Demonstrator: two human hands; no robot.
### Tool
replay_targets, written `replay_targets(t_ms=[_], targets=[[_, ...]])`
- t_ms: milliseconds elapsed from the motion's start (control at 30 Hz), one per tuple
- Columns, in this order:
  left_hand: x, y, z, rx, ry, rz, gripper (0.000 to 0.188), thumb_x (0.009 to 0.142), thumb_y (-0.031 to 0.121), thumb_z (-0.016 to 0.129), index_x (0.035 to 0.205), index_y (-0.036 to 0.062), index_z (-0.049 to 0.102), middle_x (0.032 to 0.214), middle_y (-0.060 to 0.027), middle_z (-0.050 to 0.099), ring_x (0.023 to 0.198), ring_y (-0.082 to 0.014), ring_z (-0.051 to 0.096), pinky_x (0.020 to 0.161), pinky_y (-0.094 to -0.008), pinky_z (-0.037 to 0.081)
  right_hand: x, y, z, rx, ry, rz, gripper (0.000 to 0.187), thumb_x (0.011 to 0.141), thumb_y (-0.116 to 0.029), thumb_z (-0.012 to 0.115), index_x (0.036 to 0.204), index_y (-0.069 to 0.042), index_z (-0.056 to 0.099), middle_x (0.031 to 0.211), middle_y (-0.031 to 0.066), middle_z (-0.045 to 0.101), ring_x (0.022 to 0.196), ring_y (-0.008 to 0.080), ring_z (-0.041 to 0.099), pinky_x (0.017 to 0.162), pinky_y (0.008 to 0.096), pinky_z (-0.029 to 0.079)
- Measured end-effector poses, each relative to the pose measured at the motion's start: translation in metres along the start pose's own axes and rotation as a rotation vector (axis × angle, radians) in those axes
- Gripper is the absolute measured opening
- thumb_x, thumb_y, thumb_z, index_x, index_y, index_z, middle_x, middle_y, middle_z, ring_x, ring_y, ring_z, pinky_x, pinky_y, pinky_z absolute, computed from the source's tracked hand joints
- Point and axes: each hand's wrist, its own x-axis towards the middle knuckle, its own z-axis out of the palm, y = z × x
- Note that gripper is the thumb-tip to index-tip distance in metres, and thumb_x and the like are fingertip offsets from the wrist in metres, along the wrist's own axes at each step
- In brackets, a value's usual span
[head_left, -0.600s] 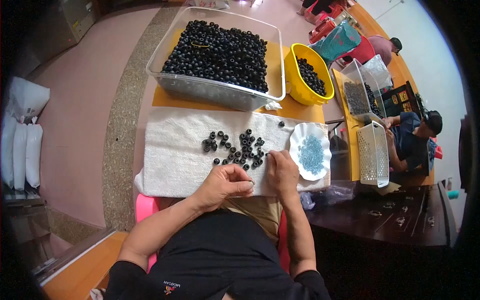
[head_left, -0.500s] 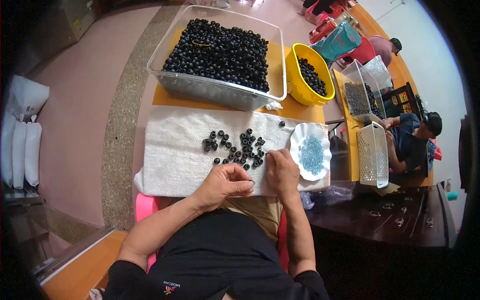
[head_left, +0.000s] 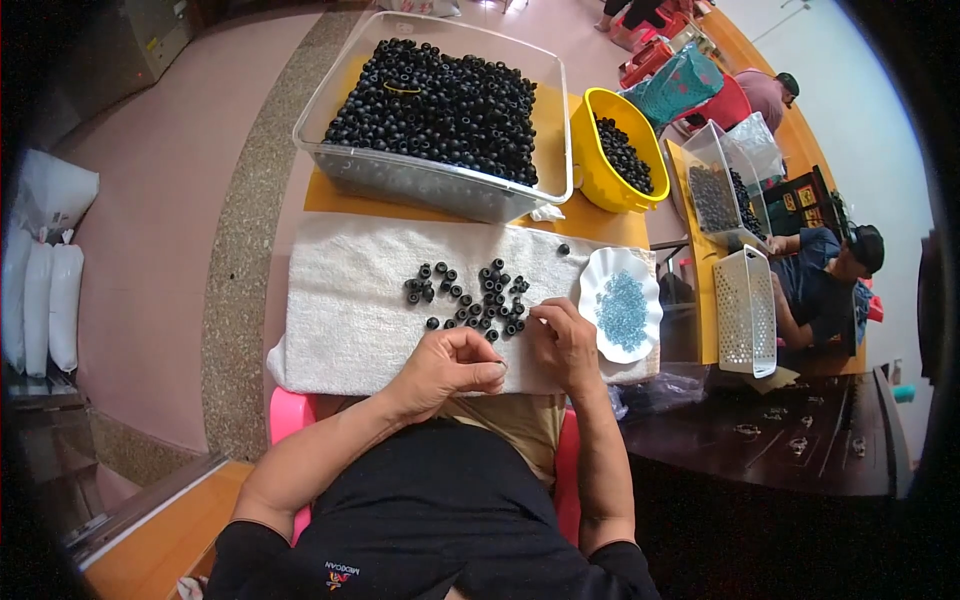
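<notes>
My left hand (head_left: 452, 372) hovers over the near edge of a white towel (head_left: 335, 300). Its thumb and forefinger are pinched on a tiny dark thing, too small to make out. To its right, my right hand (head_left: 566, 345) has its fingers bent and drawn together at the right side of a loose group of small black ring-shaped pieces (head_left: 490, 300). Whatever its fingertips may hold is hidden. Beside that hand stands a white scalloped dish (head_left: 648, 330) with small pale blue translucent pieces (head_left: 622, 310). One black piece (head_left: 563, 249) lies apart near the dish.
Beyond the towel stand a large clear bin (head_left: 440, 180) and a yellow tub (head_left: 592, 180), both holding many black pieces. On the right, a co-worker (head_left: 825, 280) sits by another table with a white perforated basket (head_left: 745, 310). White sacks (head_left: 50, 300) stand far left.
My right hand has shifted slightly left, its fingertips closer to the black pieces. My left hand keeps its pinch in almost the same place.
</notes>
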Motion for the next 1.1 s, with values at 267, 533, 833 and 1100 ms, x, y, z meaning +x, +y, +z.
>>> replay_targets(t_ms=[267,533,833,1100], targets=[[0.0,0.0,-0.001,0.027,0.001,0.016,0.009,0.086,0.003,0.07,0.092,0.0007,0.062,0.088,-0.0077,0.066,0.078,-0.0148,0.065,0.073,-0.0301,0.057,0.006,-0.003,-0.004,-0.039,-0.067,-0.139,0.016,0.076,0.001,0.067,0.09,-0.005,0.064,0.085,0.0096,0.065,0.069,0.0279,0.065,0.06,0.0352,0.053],[0.0,0.001,-0.001,0.039,0.014,0.006,0.01,0.086,0.003,0.07,0.091,0.001,0.062,0.087,-0.0068,0.066,0.077,-0.0142,0.065,0.074,-0.0294,0.057,0.004,0.003,-0.006,-0.038,-0.114,-0.125,0.015,0.078,0.0,0.066,0.093,-0.004,0.065,0.088,0.0121,0.063,0.081,0.0315,0.064,0.07,0.0387,0.052],[0.001,0.001,-0.001,0.035,0.01,0.008,0.01,0.086,0.003,0.07,0.091,0.0012,0.062,0.087,-0.007,0.066,0.077,-0.014,0.065,0.073,-0.0301,0.058,0.003,0.002,-0.005,-0.046,-0.122,-0.135,0.017,0.079,0.002,0.062,0.095,-0.002,0.065,0.092,0.0141,0.063,0.085,0.033,0.062,0.074,0.0391,0.051],[0.002,0.001,-0.002,0.034,0.014,0.012,0.009,0.086,0.003,0.069,0.091,0.0009,0.062,0.087,-0.0073,0.065,0.077,-0.0141,0.065,0.073,-0.03,0.058,0.008,-0.003,-0.011,-0.028,-0.172,-0.124,0.022,0.074,0.005,0.06,0.094,-0.002,0.065,0.093,0.0134,0.063,0.088,0.0334,0.061,0.076,0.0398,0.05]])
